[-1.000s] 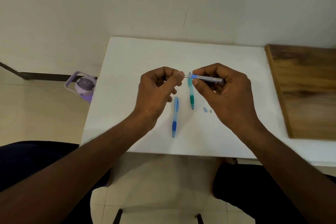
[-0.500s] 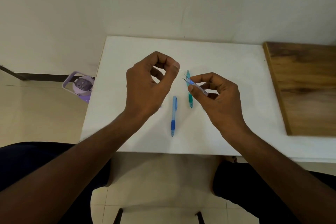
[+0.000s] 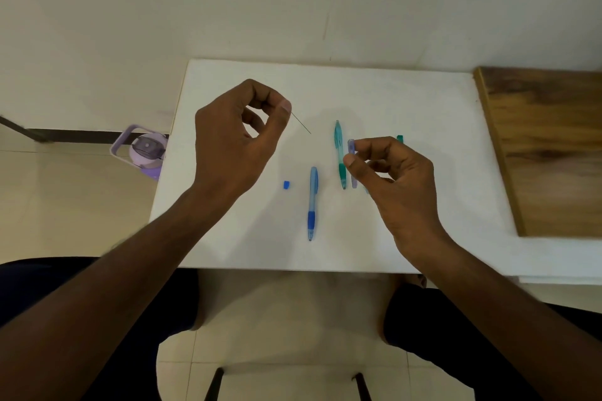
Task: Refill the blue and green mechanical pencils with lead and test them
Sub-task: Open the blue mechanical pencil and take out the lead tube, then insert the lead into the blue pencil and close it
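My two hands were raised over the white table (image 3: 407, 101), each pinching something.

Left hand (image 3: 234, 143) pinched a thin lead (image 3: 301, 123) at centre frame; right hand (image 3: 394, 179) pinched the lead case (image 3: 351, 148) beside the green pencil (image 3: 339, 153); the blue pencil (image 3: 312, 202) lay lower centre.

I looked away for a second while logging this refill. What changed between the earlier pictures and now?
The left hand drew a lead out of the lead tube and carried it up and leftward; it pinches the lead clear of the tube. The right hand, gripping the tube, moved right, turning it more upright. The blue pencil and green pencil stayed lying on the white table.
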A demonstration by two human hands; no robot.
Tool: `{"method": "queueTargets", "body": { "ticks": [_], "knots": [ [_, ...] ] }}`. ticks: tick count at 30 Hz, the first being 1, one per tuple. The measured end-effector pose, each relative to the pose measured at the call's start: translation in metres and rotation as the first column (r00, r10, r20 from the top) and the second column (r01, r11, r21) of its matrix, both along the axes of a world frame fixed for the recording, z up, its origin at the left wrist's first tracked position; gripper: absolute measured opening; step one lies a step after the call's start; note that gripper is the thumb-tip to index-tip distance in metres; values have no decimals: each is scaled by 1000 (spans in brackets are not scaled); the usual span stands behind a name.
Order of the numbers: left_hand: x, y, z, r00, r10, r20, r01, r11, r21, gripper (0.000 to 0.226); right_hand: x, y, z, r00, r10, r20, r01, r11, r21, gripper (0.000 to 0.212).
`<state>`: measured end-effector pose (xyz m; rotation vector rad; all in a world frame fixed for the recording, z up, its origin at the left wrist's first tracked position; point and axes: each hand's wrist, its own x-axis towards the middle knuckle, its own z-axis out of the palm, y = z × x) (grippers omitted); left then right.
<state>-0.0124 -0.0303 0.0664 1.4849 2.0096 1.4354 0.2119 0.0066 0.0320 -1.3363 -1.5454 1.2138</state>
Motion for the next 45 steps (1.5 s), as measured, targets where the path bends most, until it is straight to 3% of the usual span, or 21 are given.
{"method": "queueTargets", "body": {
  "ticks": [2,5,8,10,11,14,17,20,23,27,28,30,33,36,41,45],
  "knots": [
    [-1,0,-3,999,-26,-24,24,998,-65,11,8,3,-3,967,108,232,-127,989,69,20],
    [-2,0,-9,994,-95,-59,83,979,-185,14,16,-1,-13,739,226,635,-329,943,48,26],
    [1,1,-15,984,-158,-82,129,950,-285,16,15,-10,-23,557,267,786,-390,920,-37,30],
    [3,2,-19,979,-190,-77,153,926,-346,16,14,-9,-21,508,286,812,-395,916,-75,36],
    [5,3,-21,975,-210,-74,168,913,-373,16,13,-7,-19,533,283,797,-395,916,-60,37],
    [10,3,-25,958,-281,-61,227,869,-439,14,7,2,-4,752,256,608,-345,938,32,27],
    [15,3,-29,945,-323,-44,268,846,-461,13,-5,8,6,861,293,416,-288,955,-75,17],
    [18,5,-29,934,-354,-41,291,825,-484,10,-11,9,8,879,344,330,-291,935,-201,17],
    [23,6,-29,921,-389,4,338,796,-502,5,-8,9,5,886,322,334,-256,940,-227,16],
    [28,9,-32,918,-390,72,371,780,-504,15,-3,10,4,898,316,305,-226,928,-297,14],
    [27,11,-34,932,-359,51,332,790,-516,24,-1,12,4,909,299,291,-207,928,-309,12],
    [23,14,-42,936,-319,-152,179,799,-575,37,2,17,6,946,231,228,-150,934,-324,6],
    [31,12,-56,849,-362,-384,-20,704,-710,53,4,22,10,990,113,82,-78,935,-347,4],
    [48,11,-67,816,-407,-411,-37,672,-740,58,2,22,13,999,39,-22,-45,924,-379,9],
    [59,11,-74,828,-428,-361,1,646,-763,43,3,20,16,996,-9,-88,-27,916,-400,10],
    [49,3,-60,843,-411,-346,50,701,-711,39,6,23,21,991,-16,-130,-38,911,-410,14]
  ]
}}
